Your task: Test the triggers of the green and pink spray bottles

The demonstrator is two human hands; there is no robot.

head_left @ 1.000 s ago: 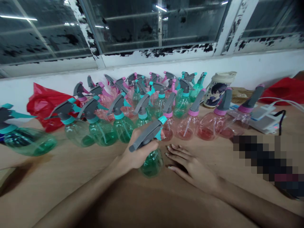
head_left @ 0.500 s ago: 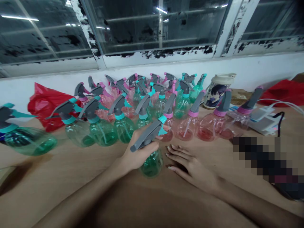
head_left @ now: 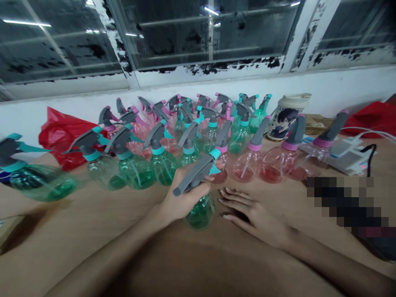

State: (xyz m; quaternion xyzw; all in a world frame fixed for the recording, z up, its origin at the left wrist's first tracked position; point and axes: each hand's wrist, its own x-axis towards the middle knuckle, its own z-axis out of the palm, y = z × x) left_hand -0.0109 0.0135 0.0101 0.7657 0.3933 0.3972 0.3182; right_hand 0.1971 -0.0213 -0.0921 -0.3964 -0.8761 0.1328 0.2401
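My left hand [head_left: 181, 197] is wrapped round the neck of a green spray bottle [head_left: 200, 210] with a grey trigger and teal collar. The bottle stands on the wooden table [head_left: 93, 231] in front of me. My right hand [head_left: 250, 212] lies flat on the table just right of the bottle, fingers stretched out and holding nothing. Behind them stand rows of spray bottles, green ones [head_left: 136, 169] to the left and pink ones [head_left: 272, 165] to the right.
A red plastic bag [head_left: 58, 134] lies at the back left and another red bag [head_left: 371, 117] at the back right. A printed cup [head_left: 286, 117] stands by the wall. A white device with cables [head_left: 349, 150] sits right. One green bottle [head_left: 34, 181] lies far left.
The view has shifted slightly; my left hand and its bottle keep their place on the table. The right hand has stayed flat beside it.
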